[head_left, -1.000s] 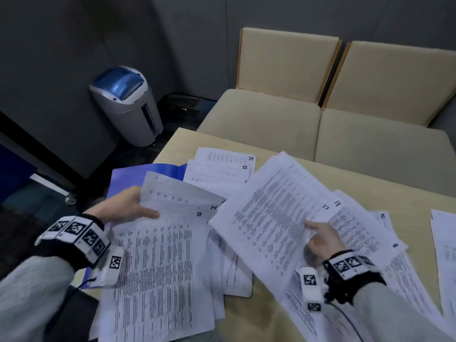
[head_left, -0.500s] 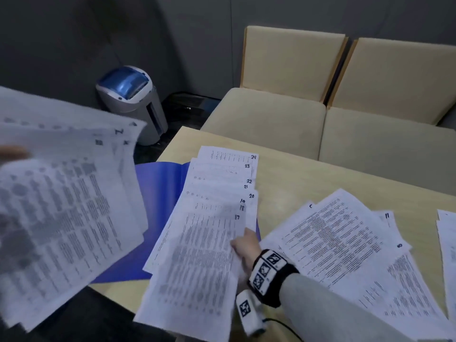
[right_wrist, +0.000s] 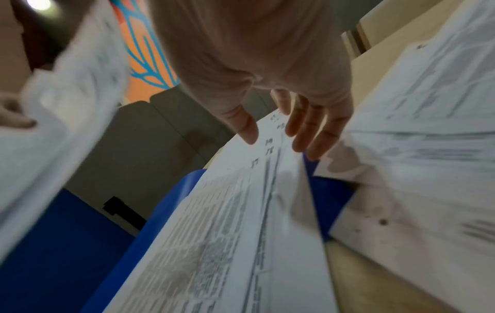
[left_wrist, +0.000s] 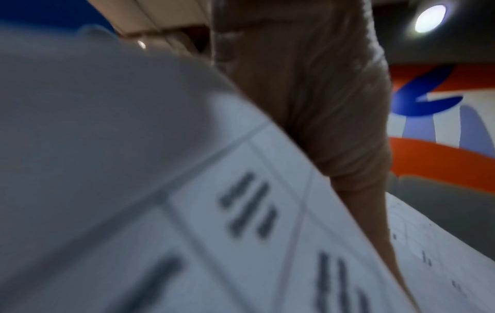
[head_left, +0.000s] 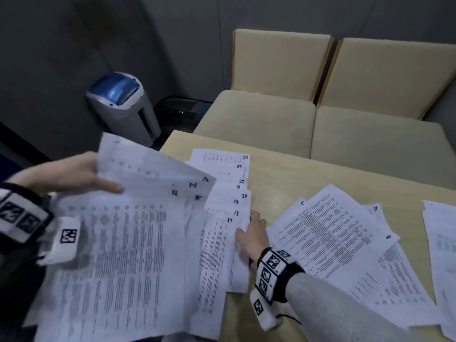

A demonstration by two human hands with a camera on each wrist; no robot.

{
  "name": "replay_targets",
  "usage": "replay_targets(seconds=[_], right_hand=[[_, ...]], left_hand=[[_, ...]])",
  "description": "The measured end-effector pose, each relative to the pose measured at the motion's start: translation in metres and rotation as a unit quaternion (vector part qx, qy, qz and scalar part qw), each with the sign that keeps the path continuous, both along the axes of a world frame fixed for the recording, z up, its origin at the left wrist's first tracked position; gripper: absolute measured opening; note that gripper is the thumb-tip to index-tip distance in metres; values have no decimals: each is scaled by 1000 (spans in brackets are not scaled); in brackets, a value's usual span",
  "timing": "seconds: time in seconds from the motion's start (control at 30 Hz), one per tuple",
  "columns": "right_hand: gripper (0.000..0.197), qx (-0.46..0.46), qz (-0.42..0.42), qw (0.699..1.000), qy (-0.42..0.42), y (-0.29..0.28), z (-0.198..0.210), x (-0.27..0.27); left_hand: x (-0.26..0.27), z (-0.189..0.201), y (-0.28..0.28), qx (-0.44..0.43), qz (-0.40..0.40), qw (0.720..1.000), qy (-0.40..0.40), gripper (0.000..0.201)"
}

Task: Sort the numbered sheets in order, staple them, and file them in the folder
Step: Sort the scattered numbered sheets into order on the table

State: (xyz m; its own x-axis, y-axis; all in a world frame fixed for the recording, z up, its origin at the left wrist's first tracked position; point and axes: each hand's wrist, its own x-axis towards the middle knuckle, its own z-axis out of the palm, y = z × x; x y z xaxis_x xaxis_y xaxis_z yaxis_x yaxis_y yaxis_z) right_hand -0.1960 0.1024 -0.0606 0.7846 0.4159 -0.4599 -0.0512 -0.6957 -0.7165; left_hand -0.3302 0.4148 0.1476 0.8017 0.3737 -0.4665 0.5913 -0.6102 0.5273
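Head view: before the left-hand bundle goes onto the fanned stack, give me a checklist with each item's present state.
1. Fanned stack runs 17 to 24 in order: ok.
2. Right hand steadies that stack, fingers straight on its right edge: ok.
3. Left hand grips the bundle: ok.
4. Bundle in order: not ok; corners reading 12 and what looks like 14 are fanned unevenly, others are blurred.
5. Loose sheets on the right, marked 11 and 8, gathered: not ok.
6. Stapler within reach: cannot tell; none is in view.
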Motion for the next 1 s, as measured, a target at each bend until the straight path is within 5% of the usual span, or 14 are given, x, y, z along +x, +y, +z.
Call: replay_targets(seconds=[0.1, 0.2, 0.37, 0.67, 1.0], right_hand=[[51, 19, -8, 1000, -19, -25, 0, 13], [45, 6, -20, 999, -40, -55, -3, 23], [35, -24, -50, 997, -46, -113, -9, 39], [31, -77, -139, 985, -64, -226, -28, 70], [28, -59, -157, 984, -63, -243, -44, 86]], left_hand=[[32, -53, -40, -71, -65, 991, 96, 22], [52, -125, -39, -52, -88, 981, 166, 29], [70, -197, -50, 109, -102, 959, 239, 33], [66, -199, -69, 152, -64, 954, 250, 27], [33, -190, -66, 143, -2, 972, 186, 18]])
